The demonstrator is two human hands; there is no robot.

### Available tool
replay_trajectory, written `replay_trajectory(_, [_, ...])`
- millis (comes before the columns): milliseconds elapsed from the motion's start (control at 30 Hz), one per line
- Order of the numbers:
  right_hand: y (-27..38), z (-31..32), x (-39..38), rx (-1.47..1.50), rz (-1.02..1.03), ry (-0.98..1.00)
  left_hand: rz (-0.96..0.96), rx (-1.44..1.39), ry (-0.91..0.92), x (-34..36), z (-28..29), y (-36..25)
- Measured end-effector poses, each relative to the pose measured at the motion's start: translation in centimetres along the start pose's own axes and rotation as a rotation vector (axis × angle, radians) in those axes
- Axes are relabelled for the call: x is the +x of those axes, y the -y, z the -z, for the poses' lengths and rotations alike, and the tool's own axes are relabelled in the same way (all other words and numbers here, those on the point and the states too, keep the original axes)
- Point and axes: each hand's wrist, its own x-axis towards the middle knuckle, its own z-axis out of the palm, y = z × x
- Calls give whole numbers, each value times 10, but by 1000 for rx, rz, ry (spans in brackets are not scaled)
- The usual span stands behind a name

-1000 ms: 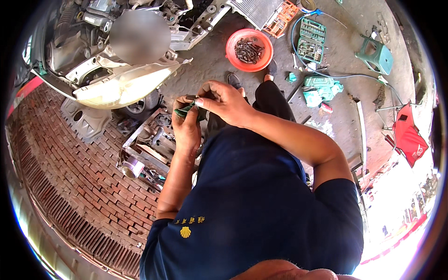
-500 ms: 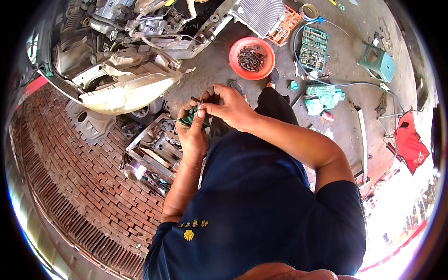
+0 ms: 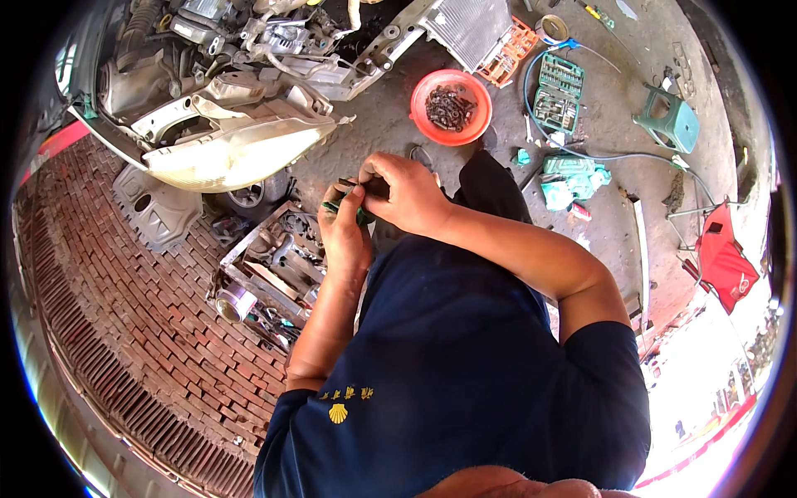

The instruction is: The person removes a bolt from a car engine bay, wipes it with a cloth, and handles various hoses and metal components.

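Gripping a small dark piece [image 3: 345, 183] with both hands, green cloth below

Both hands are meeting in front of the dark blue shirt [image 3: 465, 349], and the small dark piece is sitting at their fingertips, with one end pointing out toward the upper left. The left hand [image 3: 344, 241] is clasping the green cloth [image 3: 364, 217] in bent fingers, while its thumb is reaching up toward the piece. The right hand [image 3: 407, 195] is curling inward and seems to be pinching the piece near its other end; its fingertips are partly hiding the contact, so I cannot tell how firmly they are pressing.

By its size against the fingers, I am judging the piece to be light and rather stiff, probably metal, and not easily broken. If any oil is covering it, it could be slippery, but the surface is showing too small to be sure. The cloth is looking soft and loosely bunched, so it is likely giving the left fingers a drier hold. A good place for taking hold is the protruding end, between thumb and forefinger, with the cloth supporting the piece from below.

Well apart from the hands, a red basin [image 3: 419, 124] is standing on the floor, holding many dark metal parts [image 3: 450, 108]. A large headlight [image 3: 241, 158] is hanging at the vehicle's front on the left, and a green tool case [image 3: 558, 95] is lying beyond the basin, to its right.
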Motion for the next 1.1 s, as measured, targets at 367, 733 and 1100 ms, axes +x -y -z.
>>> replay_trajectory(367, [-8,-18,-3,-97,10,-42,12,20,28,7,20,6])
replay_trajectory(733, [-8,-19,1,-67,-9,-62,36,41,2,15,20,6])
replay_trajectory(1100, [-12,-10,6,-37,-18,-100,-9,6,-9,21,8,9])
